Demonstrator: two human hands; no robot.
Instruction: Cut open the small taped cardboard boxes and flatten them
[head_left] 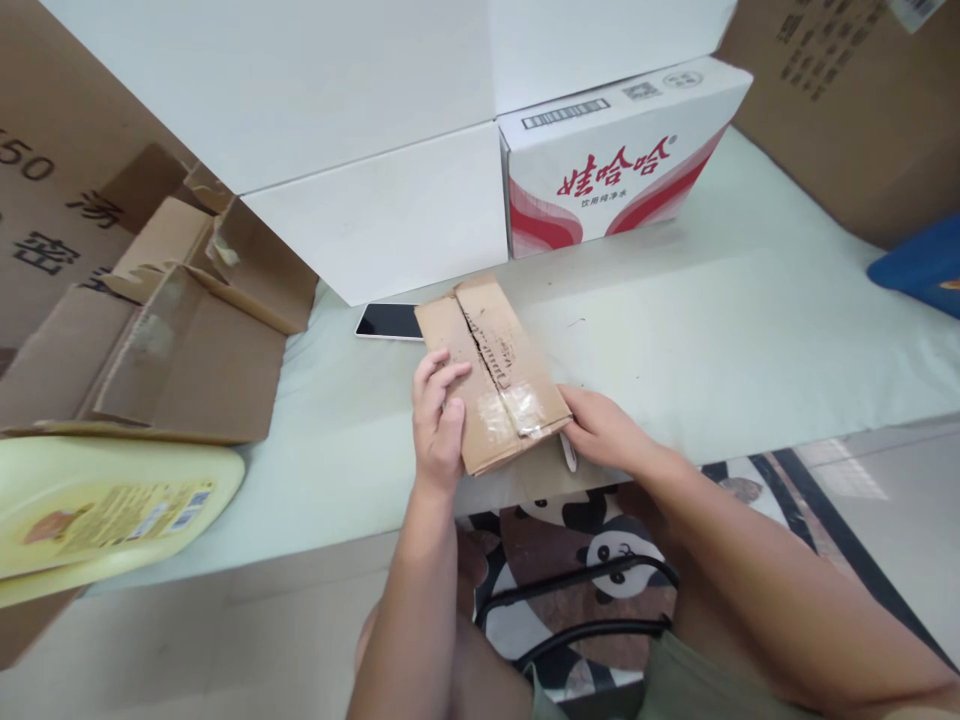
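Observation:
A small brown cardboard box [491,360] is tilted over the near part of the cloth-covered table. Printed marks, a dark centre seam and shiny clear tape show on its upper face. My left hand [439,420] grips the box's left side, with fingers bent over the face. At the lower right corner, my right hand [596,425] holds the box, its fingers partly hidden beneath. A narrow white object [569,452] pokes out below that hand; what it is I cannot tell. Just behind the box lies a phone [388,321], partly covered by it.
White cartons [382,215] and a red-and-white water carton [607,170] stand along the back. Open cardboard boxes [202,350] and a pale yellow bottle [120,510] are at the left. A blue object [919,265] sits at the right. Below is a panda-patterned stool [615,555].

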